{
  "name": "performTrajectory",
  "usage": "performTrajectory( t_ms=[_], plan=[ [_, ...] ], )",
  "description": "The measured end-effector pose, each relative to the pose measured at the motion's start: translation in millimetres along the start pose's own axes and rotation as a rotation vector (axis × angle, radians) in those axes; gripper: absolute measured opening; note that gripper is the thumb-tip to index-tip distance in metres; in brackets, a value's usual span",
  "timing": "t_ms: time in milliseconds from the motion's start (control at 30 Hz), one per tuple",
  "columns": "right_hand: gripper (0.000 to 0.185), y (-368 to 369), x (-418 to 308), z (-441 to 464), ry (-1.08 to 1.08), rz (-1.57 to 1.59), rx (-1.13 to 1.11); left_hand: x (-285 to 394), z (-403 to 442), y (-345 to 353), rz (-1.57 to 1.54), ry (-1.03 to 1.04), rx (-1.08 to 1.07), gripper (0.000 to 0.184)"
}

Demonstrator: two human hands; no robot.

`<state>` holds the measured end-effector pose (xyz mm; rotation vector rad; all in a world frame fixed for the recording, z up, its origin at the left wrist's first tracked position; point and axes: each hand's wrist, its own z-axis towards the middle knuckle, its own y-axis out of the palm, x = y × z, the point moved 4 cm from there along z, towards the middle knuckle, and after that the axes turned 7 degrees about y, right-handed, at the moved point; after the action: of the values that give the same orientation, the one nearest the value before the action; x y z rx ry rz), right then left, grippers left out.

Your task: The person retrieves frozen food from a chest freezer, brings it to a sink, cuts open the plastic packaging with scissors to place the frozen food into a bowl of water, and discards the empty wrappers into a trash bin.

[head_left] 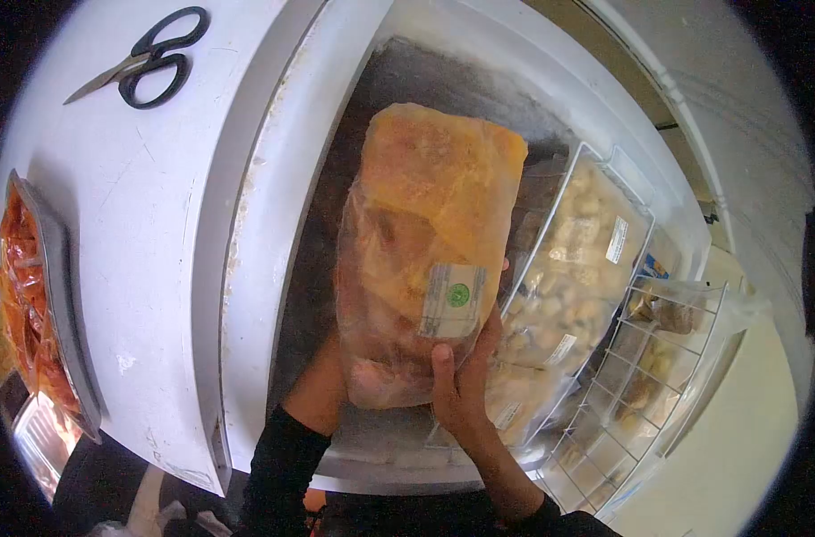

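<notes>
A large frozen meat pack, orange and pink in frosty clear plastic, is held up over the open chest freezer. It bears a pale label with a green round mark. My right hand grips its lower right edge, thumb on the front below the label and the other fingers round the side. From the lower left, my left hand reaches under the pack; its fingers are hidden behind it.
Inside the freezer on the right, a wire basket and a wire rack hold bagged frozen food with white labels. Black-handled scissors lie on the white surface at left. A grey tray of wrapped reddish meat stands at far left.
</notes>
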<state>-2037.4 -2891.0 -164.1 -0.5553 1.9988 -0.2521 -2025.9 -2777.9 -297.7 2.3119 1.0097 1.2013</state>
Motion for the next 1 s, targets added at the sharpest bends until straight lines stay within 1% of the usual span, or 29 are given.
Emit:
performTrajectory(
  t_ms=[100, 167, 200, 267, 300, 367, 400, 467, 500, 567, 633, 733, 800, 900, 933, 1000],
  plan=[
    [0.078, -2.3, -0.7, 1.0, 0.013, 0.044, 0.011, 0.1, -1.7, 0.4, -0.001, -0.001, 0.0, 0.054],
    [0.076, -9.5, -0.6, 1.7, -0.056, -0.133, 0.059, -0.2, -2.9, 0.5, -0.001, -0.005, 0.003, 0.054],
    [0.076, -10.4, -3.4, 1.8, -0.055, -0.132, 0.056, -1.6, -4.9, 0.2, -0.005, -0.008, 0.006, 0.054],
    [0.07, -15.3, -17.6, 6.4, -0.054, -0.002, 0.113, -0.5, -7.6, 1.2, -0.009, -0.009, 0.007, 0.054],
    [0.07, -16.8, -23.8, 10.7, -0.062, 0.0, 0.11, -0.5, -9.5, 2.0, -0.011, -0.008, 0.005, 0.054],
    [0.068, -27.8, -42.1, 17.0, -0.209, -0.11, 0.307, -1.9, -14.0, 2.9, -0.019, -0.009, 0.003, 0.054],
    [0.068, -29.9, -51.8, 22.0, -0.213, -0.113, 0.304, -4.0, -16.6, 4.3, -0.027, -0.012, 0.001, 0.054],
    [0.078, -34.5, -72.7, 31.4, -0.233, -0.033, 0.301, -6.1, -22.0, 7.3, -0.042, -0.013, -0.009, 0.055],
    [0.078, -36.6, -79.3, 34.0, -0.241, -0.037, 0.297, -7.6, -23.7, 9.7, -0.053, -0.012, -0.014, 0.055],
    [0.079, -42.9, -84.2, 37.8, -0.127, -0.002, 0.302, -9.3, -27.5, 15.6, -0.079, -0.012, -0.025, 0.055],
    [0.079, -46.2, -90.7, 35.0, -0.166, -0.027, 0.304, -11.7, -32.6, 22.8, -0.11, -0.011, -0.043, 0.055],
    [0.077, -49.9, -104.4, 23.7, -0.242, 0.029, 0.26, -9.8, -37.0, 36.5, -0.155, 0.008, -0.083, 0.055],
    [0.08, -54.4, -118.2, 10.1, -0.431, -0.041, 0.244, -6.1, -37.7, 47.4, -0.182, 0.022, -0.115, 0.055],
    [0.085, -56.8, -133.4, -11.7, -0.488, -0.081, 0.234, 1.6, -38.7, 66.7, -0.23, 0.042, -0.17, 0.055],
    [0.088, -60.8, -136.1, -17.8, -0.502, -0.168, 0.242, 4.8, -39.7, 73.5, -0.244, 0.051, -0.187, 0.056],
    [0.088, -64.7, -144.0, -29.4, -0.555, -0.214, 0.263, 10.7, -41.7, 86.7, -0.272, 0.059, -0.223, 0.056]
  ],
)
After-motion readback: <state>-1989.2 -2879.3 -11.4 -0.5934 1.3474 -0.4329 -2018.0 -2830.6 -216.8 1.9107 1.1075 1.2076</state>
